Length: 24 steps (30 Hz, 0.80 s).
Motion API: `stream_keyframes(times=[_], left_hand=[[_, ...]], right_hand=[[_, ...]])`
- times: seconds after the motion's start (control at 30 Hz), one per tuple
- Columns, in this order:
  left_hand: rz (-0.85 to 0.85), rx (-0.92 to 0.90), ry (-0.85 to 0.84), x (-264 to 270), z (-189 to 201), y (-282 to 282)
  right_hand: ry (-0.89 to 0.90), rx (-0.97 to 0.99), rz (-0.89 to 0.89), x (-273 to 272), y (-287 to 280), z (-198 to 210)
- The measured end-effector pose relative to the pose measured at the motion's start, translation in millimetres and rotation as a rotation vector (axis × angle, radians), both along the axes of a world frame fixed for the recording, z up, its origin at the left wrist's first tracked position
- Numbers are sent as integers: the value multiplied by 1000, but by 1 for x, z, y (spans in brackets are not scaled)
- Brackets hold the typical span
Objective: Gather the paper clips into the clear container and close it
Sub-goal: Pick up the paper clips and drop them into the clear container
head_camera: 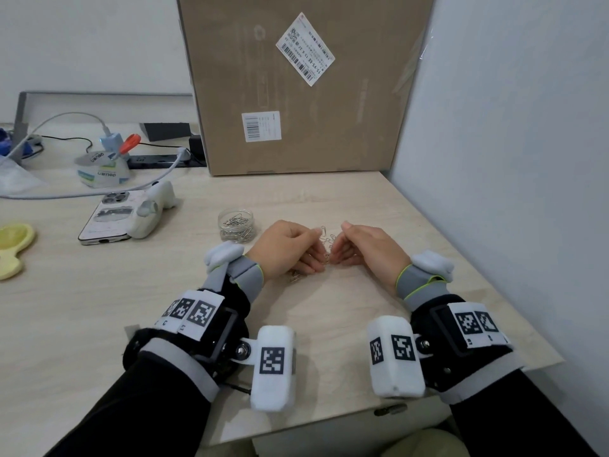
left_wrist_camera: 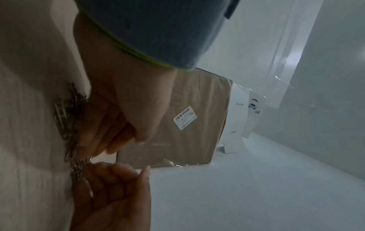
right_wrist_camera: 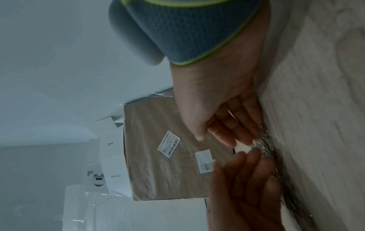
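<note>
A loose heap of silver paper clips (head_camera: 327, 246) lies on the pale wooden desk between my two hands. My left hand (head_camera: 308, 255) curls its fingers round the heap from the left, with a few clips showing under its heel. My right hand (head_camera: 342, 250) curls round it from the right, thumb raised. Close up, the left wrist view has the clips (left_wrist_camera: 67, 115) pressed under my left hand (left_wrist_camera: 110, 118). In the right wrist view my right hand (right_wrist_camera: 227, 125) touches the clips (right_wrist_camera: 264, 145) with its fingertips. The clear round container (head_camera: 235, 224) stands open just left of my left hand, partly filled with clips. No lid is in view.
A big cardboard box (head_camera: 296, 84) stands at the back of the desk and a wall (head_camera: 510, 159) closes the right side. A phone (head_camera: 107, 219) and a white device (head_camera: 153, 209) lie to the left, beyond the container. A yellow object (head_camera: 13, 249) sits at the far left.
</note>
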State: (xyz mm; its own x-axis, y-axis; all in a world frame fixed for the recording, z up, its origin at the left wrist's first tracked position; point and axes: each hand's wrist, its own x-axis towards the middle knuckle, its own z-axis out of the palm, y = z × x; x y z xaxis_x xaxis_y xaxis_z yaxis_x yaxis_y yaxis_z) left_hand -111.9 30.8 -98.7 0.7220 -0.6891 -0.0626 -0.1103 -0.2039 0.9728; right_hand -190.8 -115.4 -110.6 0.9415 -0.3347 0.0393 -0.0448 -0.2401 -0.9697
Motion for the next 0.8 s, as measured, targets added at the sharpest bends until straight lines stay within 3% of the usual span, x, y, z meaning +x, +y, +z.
stream_keyframes(times=[0.1, 0.17, 0.27, 0.4, 0.5, 0.6, 0.7, 0.8], left_hand=[[194, -84, -106, 8, -2, 1], [298, 17, -285, 13, -2, 2], [225, 252, -318, 13, -2, 3], [88, 314, -299, 9, -10, -2], [0, 253, -260, 7, -15, -9], [26, 106, -154, 10, -18, -12], [133, -71, -70, 15, -23, -13], [199, -79, -125, 20, -26, -12]], right_hand=[[-101, 6, -181, 2, -4, 0], [-96, -70, -284, 4, -9, -3], [35, -205, -309, 4, -14, -10], [143, -282, -189, 4, -10, -11], [101, -213, -61, 10, 3, -11], [40, -139, 26, 22, 14, -13], [-33, -82, -61, 26, 19, -8], [-56, -175, -213, 22, 15, -3]])
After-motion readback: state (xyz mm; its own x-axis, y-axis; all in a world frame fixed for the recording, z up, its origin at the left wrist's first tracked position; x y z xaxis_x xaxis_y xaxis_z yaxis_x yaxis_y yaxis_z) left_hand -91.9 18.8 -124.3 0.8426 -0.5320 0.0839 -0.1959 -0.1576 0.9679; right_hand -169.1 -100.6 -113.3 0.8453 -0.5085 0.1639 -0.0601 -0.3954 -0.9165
